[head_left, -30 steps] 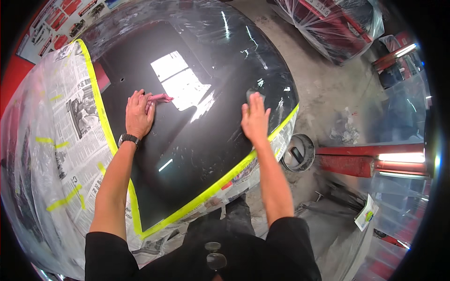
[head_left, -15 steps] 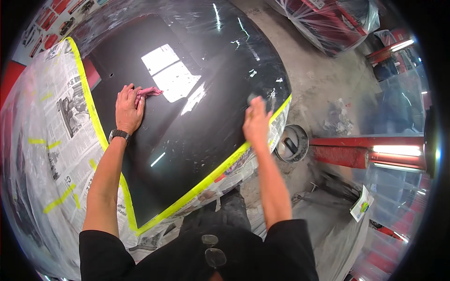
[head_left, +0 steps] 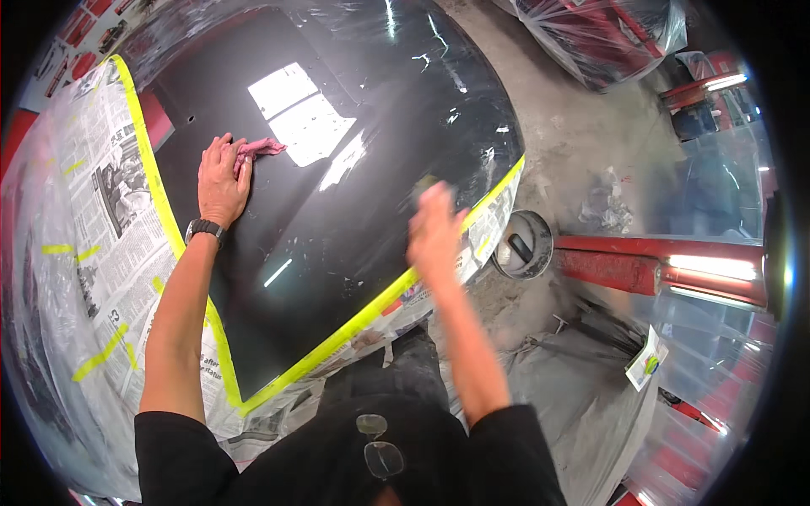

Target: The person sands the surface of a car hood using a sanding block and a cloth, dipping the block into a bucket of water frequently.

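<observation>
Where the gloss reflects a bright window patch: a black car panel [head_left: 337,169] fills the upper middle of the frame.
Masking: yellow tape [head_left: 152,169] edges the panel on the left and along the lower right; newspaper [head_left: 93,219] and clear plastic sheeting [head_left: 34,337] cover the bodywork at the left.
Room: bare concrete floor [head_left: 565,143] at the upper right; a round bucket [head_left: 525,244] sits just beside the panel's right edge; a red metal beam [head_left: 658,270] runs off to the right; a plastic-wrapped bundle [head_left: 607,34] lies at the top right.
Left hand [head_left: 221,181]: flat on the panel at the upper left, fingers spread, fingertips pressing on a pink cloth [head_left: 260,149]; a dark wristwatch [head_left: 205,228] on the wrist.
Pink cloth: bunched on the panel, just left of the bright reflection, under and beyond the left fingertips.
Right hand [head_left: 434,232]: blurred, over the panel's right edge near the tape, well apart from the cloth; whether it is open or closed cannot be told.
</observation>
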Action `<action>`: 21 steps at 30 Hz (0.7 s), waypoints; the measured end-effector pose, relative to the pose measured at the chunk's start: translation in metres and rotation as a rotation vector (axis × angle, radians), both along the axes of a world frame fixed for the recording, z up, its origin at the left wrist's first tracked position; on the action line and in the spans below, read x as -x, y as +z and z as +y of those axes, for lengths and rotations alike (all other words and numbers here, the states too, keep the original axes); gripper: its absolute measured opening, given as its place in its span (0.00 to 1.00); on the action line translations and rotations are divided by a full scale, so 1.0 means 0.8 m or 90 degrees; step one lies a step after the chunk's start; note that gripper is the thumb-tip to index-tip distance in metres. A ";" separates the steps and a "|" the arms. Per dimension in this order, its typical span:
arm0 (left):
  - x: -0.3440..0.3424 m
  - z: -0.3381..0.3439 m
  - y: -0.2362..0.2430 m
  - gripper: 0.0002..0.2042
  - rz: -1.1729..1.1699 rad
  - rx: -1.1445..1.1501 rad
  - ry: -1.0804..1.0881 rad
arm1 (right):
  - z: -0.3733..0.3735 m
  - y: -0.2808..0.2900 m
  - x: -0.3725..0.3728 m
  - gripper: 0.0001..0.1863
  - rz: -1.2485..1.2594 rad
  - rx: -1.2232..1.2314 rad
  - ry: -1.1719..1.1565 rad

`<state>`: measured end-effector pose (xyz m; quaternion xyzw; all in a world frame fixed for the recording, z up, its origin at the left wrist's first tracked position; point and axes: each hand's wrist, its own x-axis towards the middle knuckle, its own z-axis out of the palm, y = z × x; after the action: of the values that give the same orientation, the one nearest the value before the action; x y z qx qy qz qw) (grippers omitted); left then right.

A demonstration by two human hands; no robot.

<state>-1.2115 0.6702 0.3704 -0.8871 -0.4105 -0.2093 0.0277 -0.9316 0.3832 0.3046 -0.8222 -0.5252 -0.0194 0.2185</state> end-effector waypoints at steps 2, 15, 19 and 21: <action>0.012 0.000 0.001 0.16 0.012 -0.001 0.020 | -0.040 0.023 0.119 0.30 0.069 0.040 0.166; 0.009 0.009 -0.008 0.17 -0.006 0.001 -0.004 | -0.053 -0.003 0.076 0.32 0.000 0.035 0.055; 0.011 0.005 0.002 0.17 0.007 -0.006 0.008 | -0.108 0.009 0.100 0.32 0.029 0.045 0.169; 0.009 0.005 0.000 0.16 0.009 -0.010 -0.002 | -0.086 0.001 0.017 0.29 -0.050 0.046 0.078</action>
<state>-1.2186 0.6744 0.3707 -0.8889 -0.4072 -0.2063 0.0373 -0.9453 0.3145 0.3055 -0.7947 -0.5829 -0.0192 0.1686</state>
